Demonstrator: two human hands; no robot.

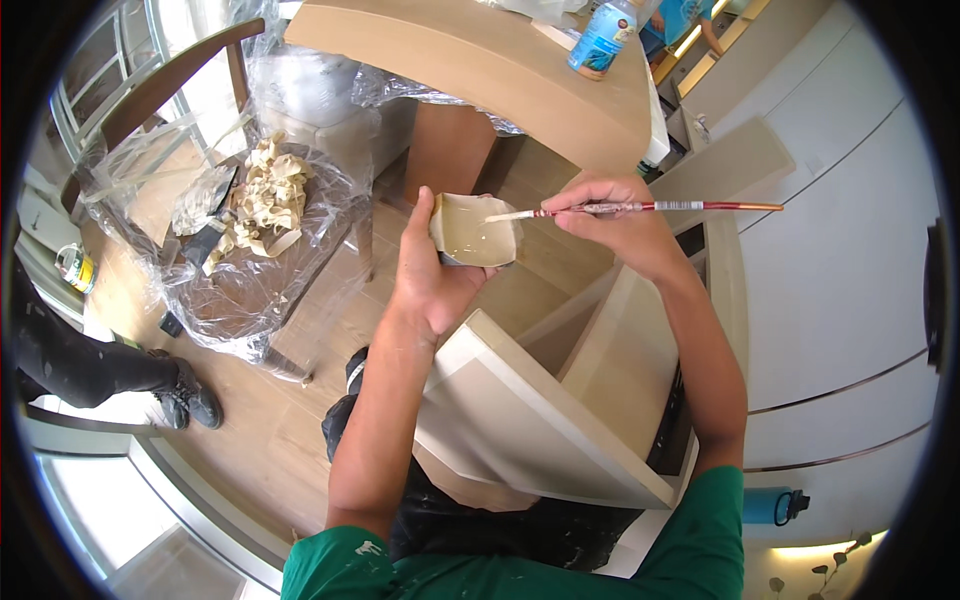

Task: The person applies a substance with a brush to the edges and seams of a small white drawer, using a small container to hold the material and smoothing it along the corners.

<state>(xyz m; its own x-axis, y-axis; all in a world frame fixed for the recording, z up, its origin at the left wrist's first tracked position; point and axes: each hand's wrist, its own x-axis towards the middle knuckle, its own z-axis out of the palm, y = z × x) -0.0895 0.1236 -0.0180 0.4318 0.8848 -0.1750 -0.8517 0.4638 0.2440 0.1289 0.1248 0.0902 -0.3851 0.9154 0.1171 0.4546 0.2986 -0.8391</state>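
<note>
My left hand (432,282) is closed around a small box-like paint tray (452,203), with the thumb at its left side. Pale cream paint coats the tray's inside. A slim paintbrush (672,206) with a dark red handle is pinched in my right hand (618,215). The brush lies nearly level, its pale bristles over or touching the paint; I cannot tell which. Below my hands, between my forearms, a cream drawer (545,425) stands pulled out from the white cabinet.
At the left, a plastic-wrapped chair (215,290) bears a heap of crumpled masking tape (268,195). A bottle with a blue label (602,40) stands on the brown tabletop (470,50). Another person's leg (100,370) is at far left. White cabinet fronts (830,290) line the right.
</note>
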